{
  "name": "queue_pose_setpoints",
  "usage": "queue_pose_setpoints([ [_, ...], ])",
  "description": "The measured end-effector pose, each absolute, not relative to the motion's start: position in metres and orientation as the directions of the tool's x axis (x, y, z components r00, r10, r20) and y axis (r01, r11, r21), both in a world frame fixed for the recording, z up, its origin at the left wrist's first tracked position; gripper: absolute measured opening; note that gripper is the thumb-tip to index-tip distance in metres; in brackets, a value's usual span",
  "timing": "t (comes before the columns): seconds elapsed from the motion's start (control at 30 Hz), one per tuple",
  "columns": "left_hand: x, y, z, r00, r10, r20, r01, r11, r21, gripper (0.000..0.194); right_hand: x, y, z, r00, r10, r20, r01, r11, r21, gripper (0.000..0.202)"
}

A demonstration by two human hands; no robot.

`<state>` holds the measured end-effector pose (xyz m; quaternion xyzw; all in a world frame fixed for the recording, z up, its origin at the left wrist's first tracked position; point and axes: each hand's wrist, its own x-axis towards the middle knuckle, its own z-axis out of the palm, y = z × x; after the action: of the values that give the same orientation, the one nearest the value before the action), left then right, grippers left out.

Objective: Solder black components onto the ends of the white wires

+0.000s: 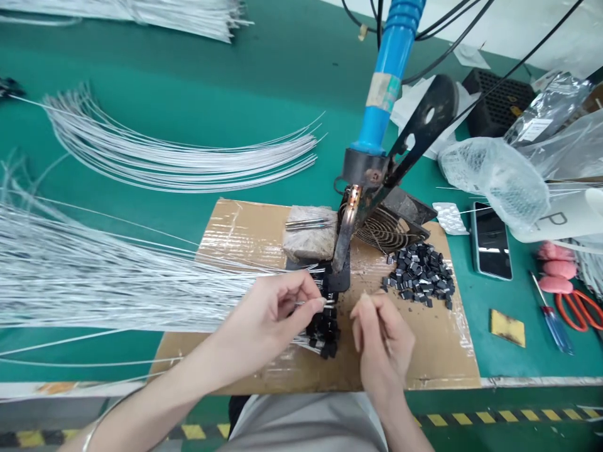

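The left hand pinches the end of a thin white wire between thumb and forefinger, above the middle of the flat brown cardboard sheet. Only a short piece of it comes out past the fingertips, probably because a short end is steadier. The fingers of the right hand are bent and brought together; I cannot tell whether something is between them.

The wide bundle of white wires crosses the left edge of the cardboard, perhaps so that the ends stay close to the hands. The soldering iron with blue handle is fixed with its tip downward, which seems to leave both hands free. The heap of small black plastic pieces lies near the right edge, I think for easy reach.

The cardboard likely protects the smooth green counter. To the right of the cardboard are a dark-screened phone, a scorched yellow sponge and a blue-handled screwdriver. Below the front edge of the counter, the green floor has a yellow-and-black striped line.
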<state>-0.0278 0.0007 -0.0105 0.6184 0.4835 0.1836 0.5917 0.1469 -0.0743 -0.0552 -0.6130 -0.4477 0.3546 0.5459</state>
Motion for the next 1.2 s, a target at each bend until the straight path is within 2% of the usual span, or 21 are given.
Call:
queue_pose_setpoints([
  [0.07, -0.027, 0.003, -0.011, 0.414, 0.844, -0.341, 0.337, 0.206, 0.919, 0.028, 0.151, -0.074, -0.056, 0.399, 0.916, -0.043, -0.021, -0.037, -0.999, 0.043],
  [0.13, -0.027, 0.004, -0.011, 0.391, 0.857, -0.335, 0.313, 0.218, 0.924, 0.027, 0.154, -0.074, -0.055, 0.343, 0.933, -0.105, -0.177, -0.045, -0.983, 0.051],
  [0.2, -0.026, 0.003, -0.011, 0.384, 0.866, -0.319, 0.293, 0.213, 0.932, 0.026, 0.153, -0.073, -0.054, 0.270, 0.952, -0.145, -0.253, -0.075, -0.965, 0.051],
  [0.33, -0.026, -0.001, -0.010, 0.371, 0.888, -0.273, 0.271, 0.178, 0.946, 0.024, 0.142, -0.070, -0.048, 0.219, 0.954, -0.203, -0.284, -0.137, -0.949, 0.024],
  [0.57, -0.026, -0.006, -0.012, 0.370, 0.884, -0.287, 0.324, 0.167, 0.931, 0.027, 0.131, -0.063, -0.045, 0.118, 0.942, -0.315, -0.468, -0.227, -0.854, 0.013],
  [0.77, -0.024, -0.006, -0.013, 0.350, 0.892, -0.286, 0.345, 0.161, 0.925, 0.027, 0.131, -0.063, -0.049, 0.098, 0.924, -0.370, -0.563, -0.255, -0.786, 0.013],
  [1.07, -0.025, -0.010, -0.010, 0.381, 0.878, -0.291, 0.347, 0.155, 0.925, 0.028, 0.134, -0.065, -0.048, 0.067, 0.919, -0.388, -0.576, -0.282, -0.767, 0.017],
  [1.2, -0.026, -0.010, -0.011, 0.387, 0.878, -0.282, 0.369, 0.133, 0.920, 0.029, 0.138, -0.066, -0.049, 0.014, 0.906, -0.422, -0.568, -0.340, -0.750, 0.018],
])
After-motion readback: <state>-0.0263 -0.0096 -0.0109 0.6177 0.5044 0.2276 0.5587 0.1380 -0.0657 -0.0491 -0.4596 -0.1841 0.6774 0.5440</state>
